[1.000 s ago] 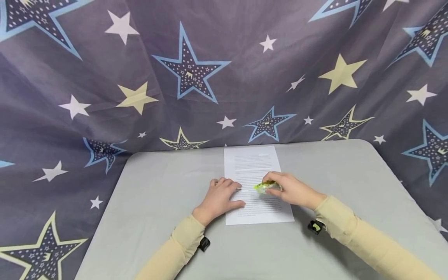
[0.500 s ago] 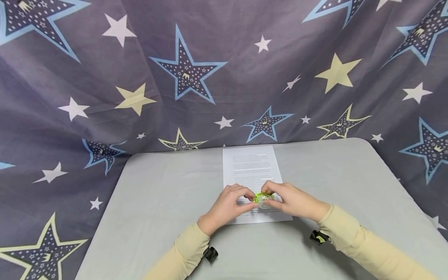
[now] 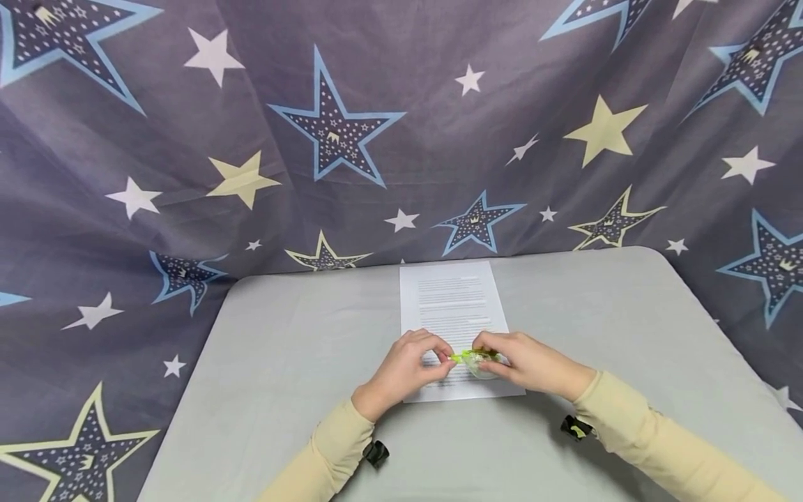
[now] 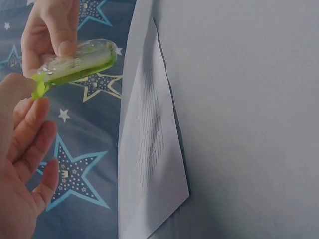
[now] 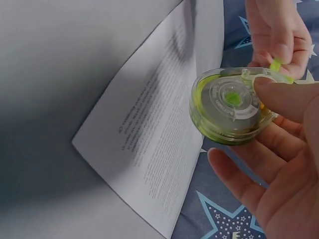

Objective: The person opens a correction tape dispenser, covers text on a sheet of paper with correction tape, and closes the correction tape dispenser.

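A clear and green correction tape is held above the printed sheet of paper. My right hand grips its round body, thumb on one face and fingers behind. My left hand pinches the bright green cap at the narrow end with thumb and forefinger. In the right wrist view the inner spool shows through the transparent case. The tip under the cap is hidden by my fingers. Neither hand rests on the paper, which lies flat with lines of text and some white strips across it.
The grey-covered table extends around the paper on both sides. A dark curtain with a star pattern hangs behind the table's far edge. Small black wrist cameras sit under both cuffs.
My left hand has lifted off the paper and moved right to the correction tape's green end. My right hand has brought the correction tape slightly nearer to me.
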Motion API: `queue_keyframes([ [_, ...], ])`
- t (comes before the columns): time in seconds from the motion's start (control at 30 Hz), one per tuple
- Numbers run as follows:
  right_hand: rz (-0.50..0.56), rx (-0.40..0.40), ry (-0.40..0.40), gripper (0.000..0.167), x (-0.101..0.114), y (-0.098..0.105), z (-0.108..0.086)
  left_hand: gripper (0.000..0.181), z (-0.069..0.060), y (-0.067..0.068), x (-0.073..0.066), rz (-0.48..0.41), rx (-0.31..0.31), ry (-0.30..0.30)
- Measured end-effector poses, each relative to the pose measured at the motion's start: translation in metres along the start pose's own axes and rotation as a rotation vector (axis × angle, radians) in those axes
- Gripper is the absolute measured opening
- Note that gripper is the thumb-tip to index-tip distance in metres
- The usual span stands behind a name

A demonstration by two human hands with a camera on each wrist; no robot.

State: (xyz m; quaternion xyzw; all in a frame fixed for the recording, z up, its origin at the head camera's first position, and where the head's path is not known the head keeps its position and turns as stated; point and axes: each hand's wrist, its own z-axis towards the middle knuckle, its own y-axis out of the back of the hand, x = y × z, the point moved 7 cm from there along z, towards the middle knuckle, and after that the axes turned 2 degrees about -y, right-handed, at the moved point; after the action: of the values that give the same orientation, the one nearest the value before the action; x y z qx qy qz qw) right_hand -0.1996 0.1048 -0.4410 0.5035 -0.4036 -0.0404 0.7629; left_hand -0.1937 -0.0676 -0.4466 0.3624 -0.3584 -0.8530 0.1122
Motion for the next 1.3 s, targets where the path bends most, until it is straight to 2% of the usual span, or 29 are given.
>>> queue_keyframes([
  [0.2, -0.05, -0.001, 0.056, 0.015, 0.001, -0.005, 0.002, 0.01, 0.002, -0.001, -0.001, -0.008, -0.018, -0.035],
  [0.37, -0.094, -0.029, 0.094, 0.021, 0.005, -0.006, 0.001, 0.007, 0.002, -0.003, 0.003, -0.033, -0.035, 0.017],
  [0.53, -0.135, -0.035, 0.074, 0.029, 0.004, -0.007, -0.004, 0.005, 0.007, -0.004, 0.009, -0.126, -0.059, 0.091],
  [0.63, -0.148, -0.046, 0.059, 0.035, 0.004, -0.007, -0.005, 0.005, 0.009, -0.005, 0.01, -0.156, -0.065, 0.107],
  [0.8, -0.159, -0.063, 0.061, 0.046, -0.002, -0.006, -0.004, 0.006, 0.01, -0.007, 0.01, -0.154, -0.052, 0.12],
  [0.93, -0.096, -0.045, -0.015, 0.043, -0.023, 0.0, -0.003, 0.01, 0.007, -0.006, 0.013, -0.109, -0.037, 0.15],
  [1.03, -0.068, -0.046, -0.093, 0.038, -0.046, 0.013, -0.002, 0.013, 0.001, -0.004, 0.017, 0.001, -0.019, 0.184],
  [1.17, -0.146, -0.097, -0.16, 0.033, -0.077, 0.034, -0.001, 0.018, -0.006, -0.004, 0.024, 0.127, 0.009, 0.2],
  [1.3, -0.237, -0.17, -0.225, 0.033, -0.109, 0.048, 0.001, 0.019, -0.011, -0.003, 0.027, 0.175, 0.012, 0.193],
])
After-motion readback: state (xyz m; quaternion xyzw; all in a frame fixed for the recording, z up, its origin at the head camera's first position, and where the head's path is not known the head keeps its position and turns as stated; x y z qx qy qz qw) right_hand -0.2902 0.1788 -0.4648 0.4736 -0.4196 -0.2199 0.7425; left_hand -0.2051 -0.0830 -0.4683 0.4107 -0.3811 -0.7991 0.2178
